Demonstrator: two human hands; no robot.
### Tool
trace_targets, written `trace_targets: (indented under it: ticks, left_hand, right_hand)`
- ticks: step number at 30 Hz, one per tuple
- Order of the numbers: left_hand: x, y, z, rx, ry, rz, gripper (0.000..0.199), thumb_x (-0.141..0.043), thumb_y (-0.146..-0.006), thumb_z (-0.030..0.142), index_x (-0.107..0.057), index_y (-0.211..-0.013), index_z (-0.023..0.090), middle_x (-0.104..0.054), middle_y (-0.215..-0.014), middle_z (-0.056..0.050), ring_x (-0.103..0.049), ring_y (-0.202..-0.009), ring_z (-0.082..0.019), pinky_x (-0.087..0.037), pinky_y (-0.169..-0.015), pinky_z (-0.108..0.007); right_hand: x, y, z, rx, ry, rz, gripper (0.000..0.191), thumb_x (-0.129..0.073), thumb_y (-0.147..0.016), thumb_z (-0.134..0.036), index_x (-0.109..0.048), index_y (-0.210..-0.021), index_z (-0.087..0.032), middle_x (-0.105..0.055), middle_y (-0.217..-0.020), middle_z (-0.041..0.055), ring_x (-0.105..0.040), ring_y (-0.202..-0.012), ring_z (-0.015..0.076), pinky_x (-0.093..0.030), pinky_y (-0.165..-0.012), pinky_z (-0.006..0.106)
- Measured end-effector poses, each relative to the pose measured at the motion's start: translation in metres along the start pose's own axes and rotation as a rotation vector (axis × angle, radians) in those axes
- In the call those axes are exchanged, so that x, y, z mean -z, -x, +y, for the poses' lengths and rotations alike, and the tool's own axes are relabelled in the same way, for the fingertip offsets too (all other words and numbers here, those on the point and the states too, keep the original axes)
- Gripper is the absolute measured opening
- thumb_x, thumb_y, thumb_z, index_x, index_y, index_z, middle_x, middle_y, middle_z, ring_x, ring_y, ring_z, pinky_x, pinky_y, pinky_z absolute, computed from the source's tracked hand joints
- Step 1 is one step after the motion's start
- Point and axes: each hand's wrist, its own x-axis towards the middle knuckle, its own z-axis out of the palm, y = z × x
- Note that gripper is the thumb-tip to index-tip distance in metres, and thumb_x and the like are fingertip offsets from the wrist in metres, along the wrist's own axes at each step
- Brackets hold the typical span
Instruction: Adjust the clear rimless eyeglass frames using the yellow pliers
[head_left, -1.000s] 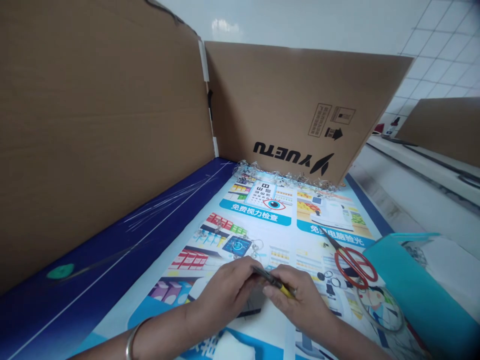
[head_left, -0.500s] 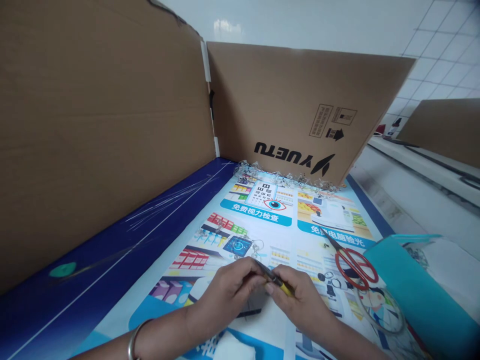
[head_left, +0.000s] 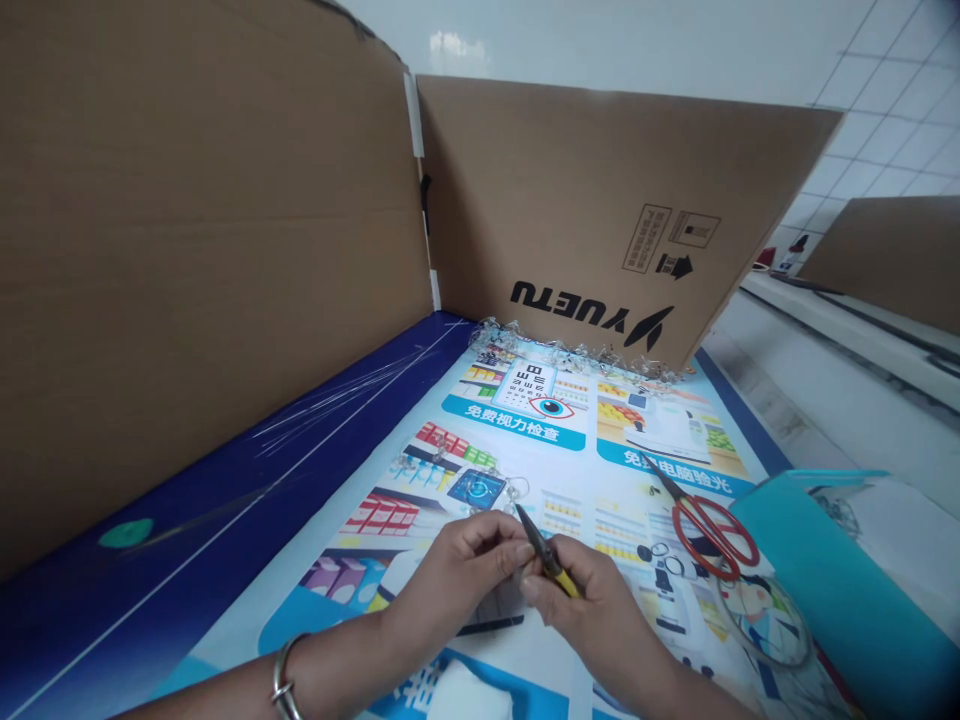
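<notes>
My right hand [head_left: 589,595] is wrapped round slim pointed pliers [head_left: 553,565] with dark jaws and yellow handles, their tip angled up and away to the left. Just left of them, the fingers of my left hand [head_left: 476,565] are pinched together close to the pliers. Whatever lies between those fingertips is too small or hidden to make out. A metal bangle [head_left: 283,680] circles my left wrist. Beyond my fingers, a small clear piece with a thin wire loop [head_left: 517,488] lies on the printed sheet [head_left: 517,455].
Red-handled scissors [head_left: 705,530] lie to the right, by a wire coil [head_left: 807,640] and a teal open container [head_left: 847,570]. Cardboard panels [head_left: 225,230] stand at left and back. Several clear wired pieces [head_left: 577,357] line the back. A white block [head_left: 469,695] sits nearest me.
The pliers have tilted, so their tip now points further up and clear of my left fingers. My left hand has shifted slightly, and the bangle has turned on the wrist.
</notes>
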Motion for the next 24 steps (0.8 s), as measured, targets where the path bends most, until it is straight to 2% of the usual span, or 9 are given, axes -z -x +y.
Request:
trace_targets:
  ticks: [7, 12, 15, 18, 19, 24]
  left_hand:
    - [0.002, 0.002, 0.004, -0.076, -0.114, 0.008, 0.015, -0.064, -0.076, 0.027, -0.06, -0.072, 0.013, -0.06, -0.071, -0.002, -0.054, -0.07, -0.014, -0.042, -0.067, -0.025]
    - [0.004, 0.0, 0.006, -0.041, 0.022, 0.003, 0.016, -0.059, -0.081, 0.029, -0.058, -0.077, 0.014, -0.063, -0.073, -0.003, -0.057, -0.07, -0.014, -0.044, -0.066, -0.026]
    - [0.01, -0.004, 0.007, -0.04, 0.029, 0.054, 0.015, -0.06, -0.081, 0.028, -0.057, -0.076, 0.014, -0.062, -0.067, -0.001, -0.054, -0.063, -0.011, -0.041, -0.061, -0.021]
    - [0.017, -0.008, 0.008, -0.017, 0.017, 0.092, 0.016, -0.058, -0.083, 0.028, -0.056, -0.076, 0.014, -0.061, -0.065, 0.0, -0.052, -0.058, -0.009, -0.038, -0.056, -0.02]
    - [0.018, -0.009, 0.009, -0.009, 0.017, 0.096, 0.017, -0.057, -0.084, 0.029, -0.055, -0.076, 0.014, -0.062, -0.066, -0.001, -0.053, -0.057, -0.009, -0.038, -0.055, -0.02]
    - [0.019, -0.01, 0.011, 0.032, 0.018, 0.105, 0.018, -0.054, -0.085, 0.03, -0.052, -0.076, 0.014, -0.062, -0.068, -0.002, -0.053, -0.056, -0.01, -0.037, -0.053, -0.021]
  right_hand:
    - [0.0, -0.002, 0.002, -0.034, -0.001, -0.021, 0.02, -0.055, -0.077, -0.031, -0.046, -0.065, -0.018, -0.044, -0.058, -0.0051, -0.038, -0.056, 0.0092, -0.03, -0.051, 0.021]
    - [0.005, 0.0, -0.002, 0.051, 0.121, -0.016, 0.015, -0.053, -0.08, -0.032, -0.054, -0.074, -0.018, -0.05, -0.065, -0.003, -0.044, -0.061, 0.0104, -0.036, -0.056, 0.022]
    - [0.013, -0.002, 0.003, 0.211, 0.366, 0.097, 0.01, -0.052, -0.081, -0.026, -0.058, -0.086, -0.019, -0.056, -0.073, -0.0004, -0.049, -0.065, 0.0123, -0.039, -0.058, 0.024]
    - [0.027, -0.009, 0.014, 0.573, 0.649, 0.236, 0.016, -0.051, -0.08, -0.017, -0.056, -0.095, -0.018, -0.059, -0.089, 0.0051, -0.052, -0.082, 0.0174, -0.041, -0.073, 0.031]
    - [0.031, -0.012, 0.018, 0.635, 0.743, 0.261, 0.018, -0.051, -0.08, -0.015, -0.055, -0.097, -0.018, -0.059, -0.089, 0.0059, -0.051, -0.084, 0.0185, -0.041, -0.075, 0.033]
    - [0.045, -0.021, 0.022, 0.725, 1.058, 0.312, 0.02, -0.053, -0.079, -0.014, -0.056, -0.099, -0.015, -0.058, -0.087, 0.0084, -0.05, -0.082, 0.0211, -0.04, -0.074, 0.038]
